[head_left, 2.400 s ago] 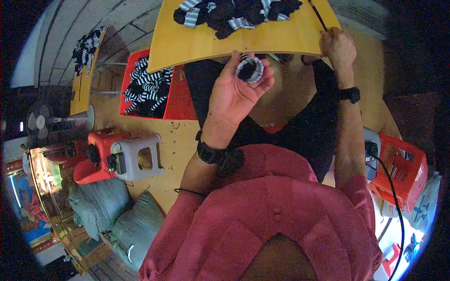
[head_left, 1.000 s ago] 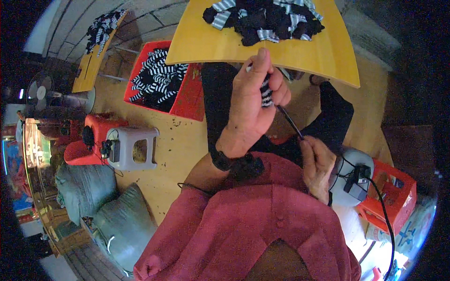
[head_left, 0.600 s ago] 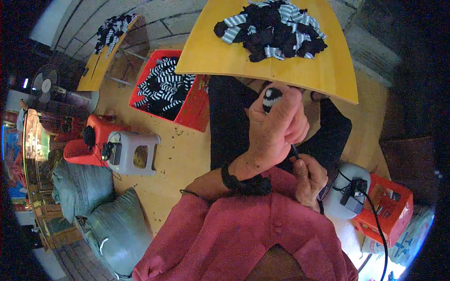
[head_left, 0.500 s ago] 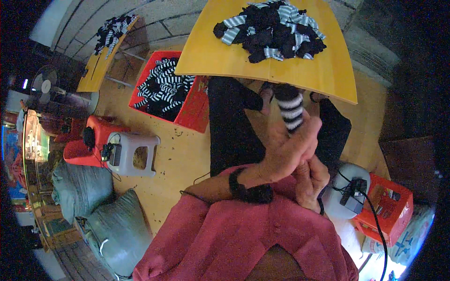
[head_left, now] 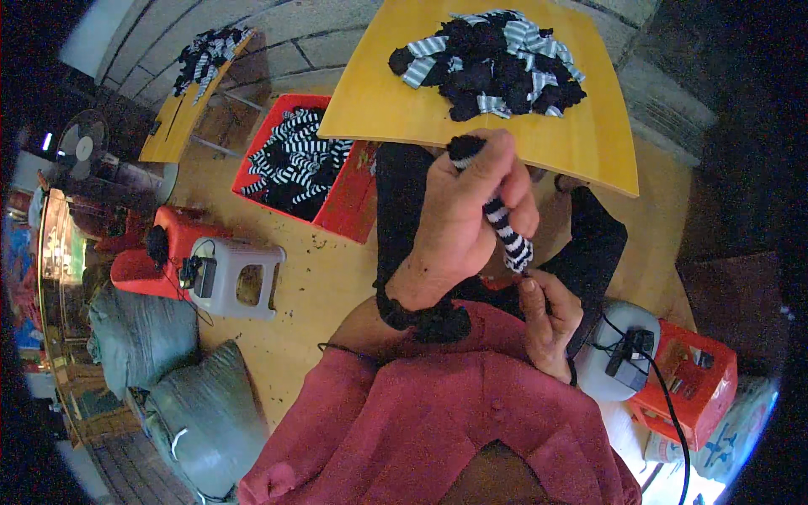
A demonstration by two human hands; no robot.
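While the left hand, mid-frame, has its fingers curled closed around a slender black-and-white striped knitted tube, the right hand, below and right, brings thumb and forefinger to the tube's lower end; whether they grip cannot be told. Judged step: working that end, next calling for a steady left hold. Upper centre, a curved-looking yellow wooden board bears black-and-grey knitted pieces.

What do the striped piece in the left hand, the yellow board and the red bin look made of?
Striped piece: soft knitted yarn, fibre unclear; matte, fuzzy-looking bands wrap it.
Yellow board: probably wood or laminate, judging by its smooth face and thin crisp edge.
Red bin: likely hard plastic, given its thin, stiff-looking walls and solid colour.
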